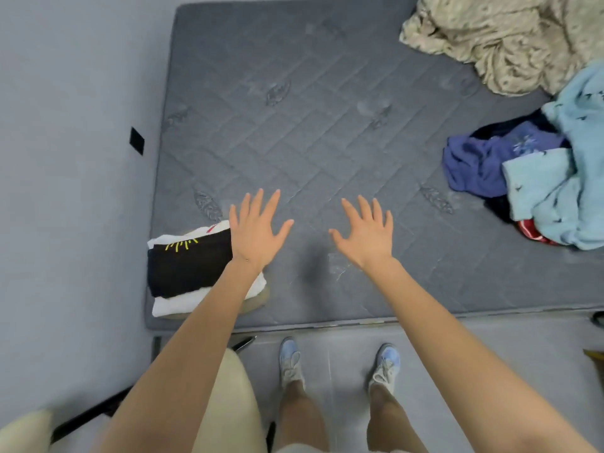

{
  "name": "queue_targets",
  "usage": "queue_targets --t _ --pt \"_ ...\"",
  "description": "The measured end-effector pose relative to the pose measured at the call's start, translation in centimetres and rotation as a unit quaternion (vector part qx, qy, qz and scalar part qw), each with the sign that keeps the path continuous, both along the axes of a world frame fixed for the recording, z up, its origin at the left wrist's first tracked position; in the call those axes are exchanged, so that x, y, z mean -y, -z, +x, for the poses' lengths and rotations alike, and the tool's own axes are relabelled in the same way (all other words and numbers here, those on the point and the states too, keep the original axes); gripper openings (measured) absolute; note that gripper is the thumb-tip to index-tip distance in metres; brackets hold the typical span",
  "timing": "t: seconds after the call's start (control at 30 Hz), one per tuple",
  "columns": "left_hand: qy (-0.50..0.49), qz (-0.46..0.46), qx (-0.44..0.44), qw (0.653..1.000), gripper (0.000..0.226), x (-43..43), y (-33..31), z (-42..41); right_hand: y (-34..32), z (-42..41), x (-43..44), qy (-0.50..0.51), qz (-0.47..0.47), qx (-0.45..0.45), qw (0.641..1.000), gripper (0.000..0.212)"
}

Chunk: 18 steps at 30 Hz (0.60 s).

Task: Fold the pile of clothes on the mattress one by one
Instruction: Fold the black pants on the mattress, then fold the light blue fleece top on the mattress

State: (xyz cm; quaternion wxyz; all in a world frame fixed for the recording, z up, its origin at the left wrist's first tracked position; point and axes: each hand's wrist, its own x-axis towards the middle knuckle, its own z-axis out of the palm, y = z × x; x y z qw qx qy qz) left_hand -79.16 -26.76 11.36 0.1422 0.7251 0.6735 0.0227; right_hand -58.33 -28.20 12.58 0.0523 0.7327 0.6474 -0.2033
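Note:
A grey quilted mattress (310,125) lies on the floor. Both my hands hover over its near middle with fingers spread, holding nothing: my left hand (255,232) and my right hand (366,235). A stack of folded clothes (186,269), black with yellow marks on top of white, sits at the near left corner, partly behind my left forearm. The unfolded pile (539,178) lies at the right edge: a light blue garment, a dark blue one (480,165) and a bit of red (532,235).
A crumpled beige patterned blanket (500,40) fills the far right corner of the mattress. A grey wall runs along the left, with a black patch (136,140). My feet in sneakers stand on the tiled floor in front of the mattress, beside a beige chair (228,397).

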Motion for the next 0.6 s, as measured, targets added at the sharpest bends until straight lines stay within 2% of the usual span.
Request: queue_targets --t 0.2,0.37,0.6 --pt "0.037 0.025 0.007 0.999 0.065 -1.2 -2.4 16.2 -2.9 15.9 1.4 0.065 0.030 0.005 0.997 0.072" --pt "0.032 0.020 0.057 0.998 0.065 -1.5 -3.3 29.8 -4.1 28.5 3.3 0.109 0.036 0.005 0.993 0.073" --pt "0.084 0.011 0.054 0.995 0.065 -2.5 -4.0 41.4 -4.8 40.3 4.0 0.155 0.041 0.015 0.987 0.073"
